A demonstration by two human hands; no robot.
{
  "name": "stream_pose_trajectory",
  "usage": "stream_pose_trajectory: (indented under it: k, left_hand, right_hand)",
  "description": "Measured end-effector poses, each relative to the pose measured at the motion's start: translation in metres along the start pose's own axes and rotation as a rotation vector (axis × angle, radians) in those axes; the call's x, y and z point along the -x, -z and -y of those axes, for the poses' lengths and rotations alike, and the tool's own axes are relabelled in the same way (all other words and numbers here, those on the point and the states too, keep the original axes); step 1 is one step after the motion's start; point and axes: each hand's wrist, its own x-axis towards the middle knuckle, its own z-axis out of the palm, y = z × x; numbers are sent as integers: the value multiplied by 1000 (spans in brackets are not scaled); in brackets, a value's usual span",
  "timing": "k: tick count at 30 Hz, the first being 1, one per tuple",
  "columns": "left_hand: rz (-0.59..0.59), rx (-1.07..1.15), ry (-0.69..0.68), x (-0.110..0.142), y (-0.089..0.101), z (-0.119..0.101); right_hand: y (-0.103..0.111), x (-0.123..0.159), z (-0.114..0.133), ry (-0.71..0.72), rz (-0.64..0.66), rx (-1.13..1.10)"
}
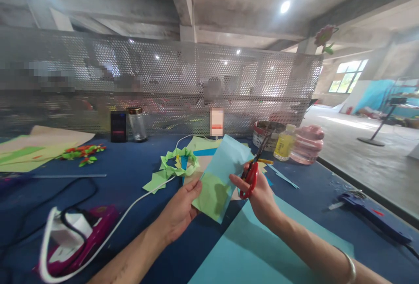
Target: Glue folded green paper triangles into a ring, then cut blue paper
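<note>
My left hand point(185, 201) pinches the lower left edge of a green piece of paper point(212, 194), which lies against a light blue sheet point(227, 157). Both papers tilt up above the table. In my right hand point(260, 192) are red-handled scissors point(251, 179), their blades pointing up and away from me. My right thumb touches or nearly touches the blue sheet's right side. Behind my left hand lies a green folded-paper ring point(180, 164). A large light blue sheet point(262, 249) spreads on the blue table under my right forearm.
A pink power strip point(94, 231) with a white cable sits at the left front. To the right lies a blue glue gun point(376, 214). A basket point(262, 134), a yellow-labelled bottle point(285, 144) and a pink container point(307, 144) stand behind. A perforated metal panel point(163, 74) borders the back.
</note>
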Motion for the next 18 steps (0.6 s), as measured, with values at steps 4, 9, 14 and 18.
stream_pose_trajectory:
  k: [4,9,14,18]
  left_hand:
    - [-16,14,-20,1,-1,0]
    - [29,23,-34,2,1,3]
    - [112,29,-51,5,-1,0]
    - [168,94,-77,6,-2,4]
  right_hand:
    - [-5,7,-6,34,56,115]
    - [-5,7,-8,42,56,192]
    - [-3,7,-9,89,8,178]
    - [-4,7,-8,30,-45,50]
